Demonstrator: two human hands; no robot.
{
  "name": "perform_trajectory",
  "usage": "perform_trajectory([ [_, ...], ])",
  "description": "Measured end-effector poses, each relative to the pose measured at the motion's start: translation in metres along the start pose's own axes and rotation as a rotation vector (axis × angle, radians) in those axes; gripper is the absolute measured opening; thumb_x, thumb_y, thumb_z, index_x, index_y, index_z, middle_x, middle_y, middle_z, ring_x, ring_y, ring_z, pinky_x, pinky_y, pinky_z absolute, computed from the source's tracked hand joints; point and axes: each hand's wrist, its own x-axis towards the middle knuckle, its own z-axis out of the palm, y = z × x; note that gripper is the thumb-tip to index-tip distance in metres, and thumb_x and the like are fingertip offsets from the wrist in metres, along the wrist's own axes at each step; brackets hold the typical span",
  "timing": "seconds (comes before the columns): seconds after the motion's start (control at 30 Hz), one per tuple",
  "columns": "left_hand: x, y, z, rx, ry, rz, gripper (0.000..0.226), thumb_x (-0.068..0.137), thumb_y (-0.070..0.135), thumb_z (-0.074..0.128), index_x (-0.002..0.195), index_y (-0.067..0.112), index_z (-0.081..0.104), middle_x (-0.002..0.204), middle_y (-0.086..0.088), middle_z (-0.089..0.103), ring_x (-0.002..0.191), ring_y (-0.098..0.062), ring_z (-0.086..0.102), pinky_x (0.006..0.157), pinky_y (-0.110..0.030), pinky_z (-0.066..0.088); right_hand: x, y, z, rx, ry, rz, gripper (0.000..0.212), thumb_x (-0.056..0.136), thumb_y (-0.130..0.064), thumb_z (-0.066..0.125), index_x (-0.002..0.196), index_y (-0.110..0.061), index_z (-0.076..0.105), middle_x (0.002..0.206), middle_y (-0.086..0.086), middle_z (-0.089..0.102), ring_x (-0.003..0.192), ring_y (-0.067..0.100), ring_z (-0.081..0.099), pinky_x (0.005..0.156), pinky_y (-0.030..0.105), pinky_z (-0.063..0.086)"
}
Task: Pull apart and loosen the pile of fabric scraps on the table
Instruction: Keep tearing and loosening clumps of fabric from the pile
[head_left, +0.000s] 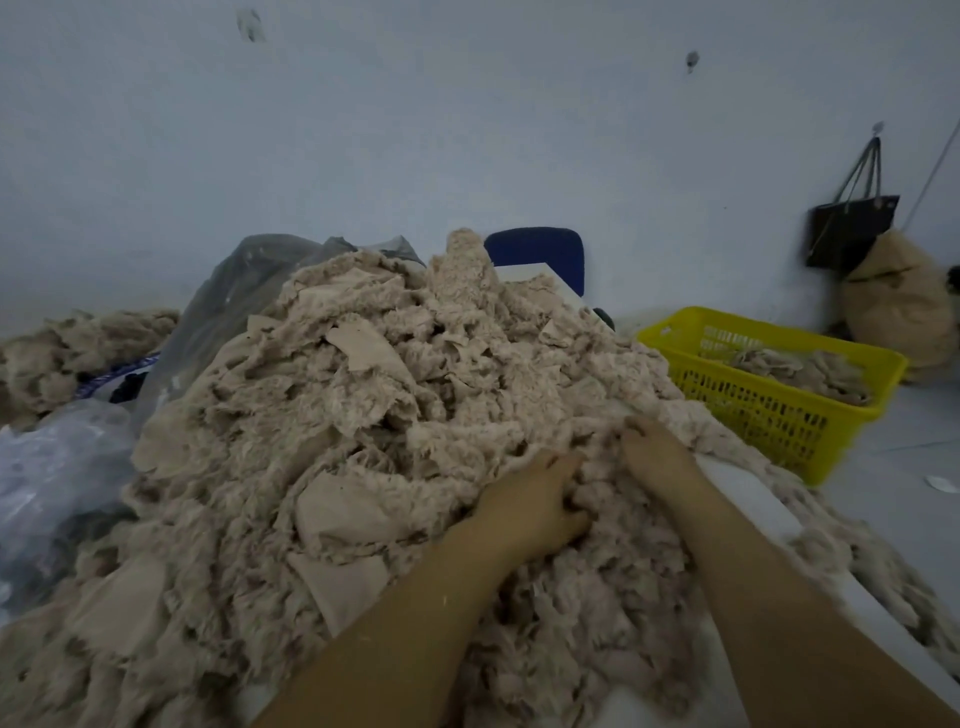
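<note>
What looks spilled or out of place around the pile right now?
Loose scraps lie past the table's right edge, off the main pile and trailing below the yellow basket. They look like overflow. Nothing looks damaged.

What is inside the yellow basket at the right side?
The yellow basket holds a low heap of beige fabric scraps, the same kind as the big pile. Its floor beneath them is covered, so anything lower cannot be seen.
</note>
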Motion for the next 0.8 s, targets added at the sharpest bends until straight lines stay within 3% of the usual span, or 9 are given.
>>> perform_trajectory([
  [0.13,0.009,-0.014,-0.001,-0.447,0.341,-0.275,0.035,0.099,0.021,0.046,0.130,0.013,0.057,0.128,-0.007,0.060,0.111,-0.025,0.059,0.093,-0.032,0.049,-0.002,0.006,-0.014,0.138,0.059,0.012,0.037,0.102,-0.024,0.040,0.099,-0.003,0.070,0.103,0.021,0.068,0.072,0.021,0.053,0.066,0.029,0.039],
  [0.23,0.006,-0.036,-0.020,-1.035,0.783,-0.655,0.031,0.100,0.019,0.041,0.120,0.011,0.062,0.124,-0.010,0.063,0.106,-0.025,0.059,0.096,-0.037,0.049,-0.010,-0.005,-0.027,0.692,0.148,0.004,0.031,0.095,-0.024,0.048,0.079,-0.016,0.073,0.076,0.006,0.067,0.063,0.016,0.059,0.059,0.030,0.043],
  [0.37,-0.001,-0.049,-0.033,-1.121,1.019,-0.750,0.045,0.101,0.021,0.040,0.146,0.017,0.041,0.143,-0.007,0.047,0.129,-0.029,0.046,0.110,-0.045,0.039,-0.019,-0.028,-0.042,1.027,-0.011,-0.121,0.025,0.093,-0.017,0.049,0.086,-0.010,0.071,0.065,-0.001,0.065,0.042,0.009,0.047,0.041,0.021,0.037],
  [0.47,-0.008,-0.050,-0.035,-1.052,1.115,-0.720,0.049,0.103,0.026,0.035,0.152,0.020,0.030,0.157,-0.003,0.028,0.140,-0.025,0.033,0.114,-0.037,0.030,-0.016,-0.030,-0.049,1.191,0.102,-0.124,0.021,0.096,-0.023,0.048,0.101,-0.017,0.068,0.085,-0.004,0.069,0.069,0.010,0.062,0.053,0.022,0.047],
  [0.57,-0.015,-0.056,-0.039,-0.908,1.188,-0.605,0.049,0.104,0.027,0.034,0.151,0.021,0.029,0.160,0.001,0.018,0.144,-0.020,0.025,0.114,-0.034,0.026,-0.009,-0.013,-0.045,0.648,0.351,-0.179,0.040,0.102,-0.024,0.042,0.142,-0.023,0.046,0.148,-0.001,0.040,0.135,0.017,0.040,0.104,0.033,0.039],
  [0.6,-0.018,-0.056,-0.040,-0.871,1.141,-0.586,0.048,0.103,0.028,0.034,0.151,0.021,0.031,0.160,0.000,0.019,0.144,-0.020,0.025,0.115,-0.034,0.025,-0.009,-0.007,-0.038,0.455,0.381,-0.203,0.043,0.103,-0.025,0.041,0.146,-0.023,0.042,0.158,0.001,0.025,0.143,0.019,0.028,0.109,0.035,0.033],
  [0.67,-0.021,-0.054,-0.040,-0.745,0.945,-0.588,0.046,0.102,0.035,0.036,0.145,0.019,0.042,0.153,-0.005,0.036,0.137,-0.024,0.038,0.113,-0.039,0.032,-0.013,0.001,-0.020,0.191,0.303,-0.223,0.038,0.102,-0.031,0.042,0.138,-0.022,0.052,0.155,0.007,0.031,0.139,0.024,0.035,0.101,0.038,0.039],
  [0.73,-0.026,-0.050,-0.040,-0.527,0.768,-0.575,0.042,0.098,0.043,0.040,0.131,0.022,0.055,0.133,-0.003,0.057,0.114,-0.022,0.056,0.098,-0.042,0.047,-0.020,0.007,-0.002,-0.094,0.142,-0.213,0.031,0.099,-0.037,0.042,0.117,-0.020,0.061,0.124,0.009,0.057,0.118,0.029,0.052,0.084,0.037,0.046],
  [0.8,-0.033,-0.040,-0.042,-0.286,0.770,-0.531,0.037,0.096,0.046,0.044,0.122,0.026,0.060,0.120,0.004,0.062,0.097,-0.017,0.061,0.078,-0.033,0.050,-0.026,0.011,0.016,-0.307,0.031,-0.170,0.037,0.098,-0.040,0.045,0.122,-0.014,0.058,0.122,0.011,0.056,0.114,0.032,0.053,0.084,0.033,0.045],
])
